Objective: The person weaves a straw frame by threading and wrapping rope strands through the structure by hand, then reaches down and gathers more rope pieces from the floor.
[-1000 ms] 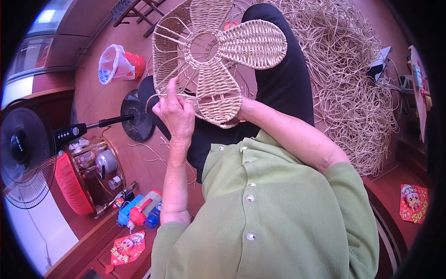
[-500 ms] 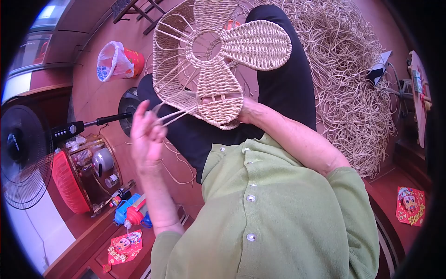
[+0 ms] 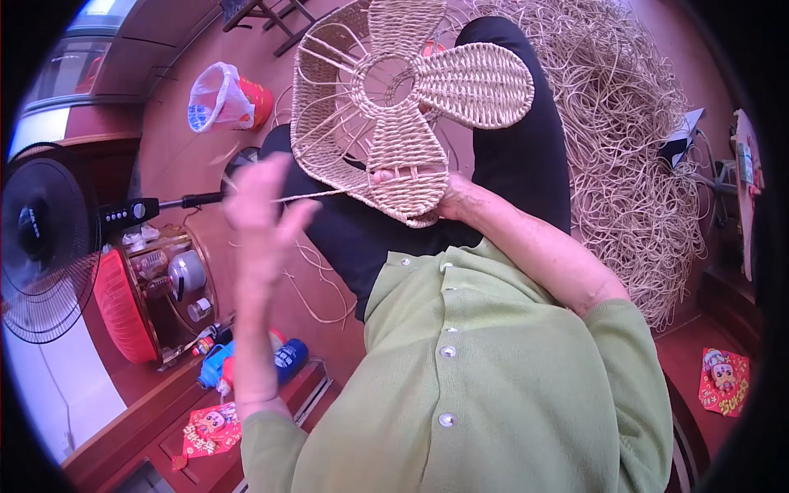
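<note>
A woven straw basket (image 3: 329, 156) with petal-shaped panels (image 3: 477, 85) around an open ring lies tilted over my lap. My right hand (image 3: 452, 199) grips its near edge, and fingertips show through a gap among the strands of the near petal (image 3: 408, 160). Left of the basket, my left hand (image 3: 263, 201) is raised and blurred by motion. A straw cord (image 3: 316, 195) runs taut from the near edge of the basket to this hand, its loose end showing beyond. The grip of the fingers on the cord is smeared.
A large heap of loose cord (image 3: 625, 164) spreads over the floor at the right. At the left are a standing fan (image 3: 49, 238), a lined bin (image 3: 222, 99), a rack with a red mesh cover (image 3: 123, 304) and bottles (image 3: 289, 360). A red paper decoration (image 3: 723, 380) lies at the right.
My left hand has moved from beside the near petal out to the left, drawing the cord taut. My right hand stays at the basket edge. The whole view has shifted slightly.
</note>
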`<state>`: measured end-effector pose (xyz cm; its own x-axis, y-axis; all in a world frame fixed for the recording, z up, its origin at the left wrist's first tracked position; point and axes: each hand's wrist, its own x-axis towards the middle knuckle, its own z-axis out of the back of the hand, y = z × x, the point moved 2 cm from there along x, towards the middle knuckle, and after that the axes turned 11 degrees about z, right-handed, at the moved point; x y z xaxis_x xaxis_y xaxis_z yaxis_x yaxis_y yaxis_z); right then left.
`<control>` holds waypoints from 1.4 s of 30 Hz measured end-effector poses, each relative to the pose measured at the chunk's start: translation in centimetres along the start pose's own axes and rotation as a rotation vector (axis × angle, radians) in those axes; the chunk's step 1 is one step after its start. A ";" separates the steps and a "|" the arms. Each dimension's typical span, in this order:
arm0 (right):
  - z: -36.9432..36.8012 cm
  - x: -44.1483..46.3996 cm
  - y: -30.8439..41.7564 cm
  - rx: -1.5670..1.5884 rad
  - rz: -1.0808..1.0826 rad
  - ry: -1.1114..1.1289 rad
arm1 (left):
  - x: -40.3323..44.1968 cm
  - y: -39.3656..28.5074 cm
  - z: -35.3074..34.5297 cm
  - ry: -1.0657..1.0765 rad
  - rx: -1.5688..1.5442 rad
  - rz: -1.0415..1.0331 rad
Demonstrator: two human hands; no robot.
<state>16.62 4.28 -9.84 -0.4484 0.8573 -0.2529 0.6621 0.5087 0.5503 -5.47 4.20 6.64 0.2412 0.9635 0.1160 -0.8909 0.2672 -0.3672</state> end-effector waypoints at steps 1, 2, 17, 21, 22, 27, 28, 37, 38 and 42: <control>-0.1 -0.2 0.0 0.044 0.002 -0.016 | -0.5 0.5 -3.6 0.029 0.041 -0.048; -0.3 -0.5 0.3 0.112 0.001 0.000 | -1.2 0.0 -5.9 -0.033 0.181 -0.104; 1.9 0.3 -1.7 0.134 0.049 -0.045 | -0.8 -2.6 -9.4 0.230 -0.817 0.560; 1.8 -0.3 -1.2 0.127 -0.024 -0.160 | 0.6 -5.4 -9.9 0.096 0.033 0.053; 1.7 -0.4 -1.0 0.108 -0.028 -0.153 | 1.0 -6.1 -9.5 0.156 0.111 0.052; 2.1 -0.3 -1.1 0.077 -0.010 -0.060 | 3.3 -4.9 -8.2 0.439 0.158 -0.046; 2.1 -0.2 -1.2 0.080 -0.004 -0.029 | 3.9 -4.9 -7.3 0.503 0.107 -0.080; 3.1 0.6 -2.4 0.104 0.044 -0.007 | 2.6 -2.7 -7.2 0.514 -0.530 0.293; 3.1 0.7 -2.3 0.119 0.039 0.009 | 1.8 -2.6 -7.8 0.468 -0.538 0.294; 2.7 0.7 -2.1 0.179 0.012 0.038 | 1.4 -3.7 -9.4 0.160 -0.328 0.046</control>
<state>16.52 4.06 -13.36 -0.4597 0.8617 -0.2149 0.7624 0.5070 0.4021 1.80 4.66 -0.50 0.2837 0.9579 -0.0437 -0.7380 0.1891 -0.6478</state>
